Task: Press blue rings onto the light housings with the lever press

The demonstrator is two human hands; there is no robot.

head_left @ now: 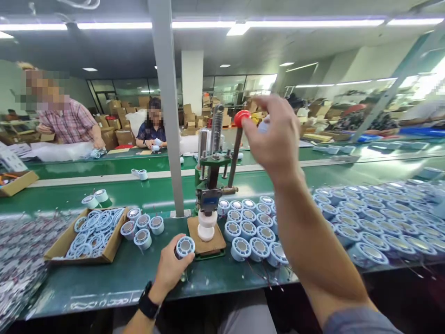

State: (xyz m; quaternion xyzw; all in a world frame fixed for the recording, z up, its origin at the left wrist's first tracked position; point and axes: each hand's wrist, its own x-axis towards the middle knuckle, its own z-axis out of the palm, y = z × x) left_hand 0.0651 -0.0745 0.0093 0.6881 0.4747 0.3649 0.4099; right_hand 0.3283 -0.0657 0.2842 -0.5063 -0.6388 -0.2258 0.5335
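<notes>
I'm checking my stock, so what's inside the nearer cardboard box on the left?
Light blue rings, heaped loosely, are what shows in the box. They cover most of its bottom, so anything beneath them can't be seen.

Rings (94, 227) lie in box (117, 239) left of press (210, 199).

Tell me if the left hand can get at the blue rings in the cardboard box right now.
Probably not straight away: the left hand holds a round blue part. Otherwise the way looks free: the cardboard box is open-topped and the blue rings lie exposed.
</notes>
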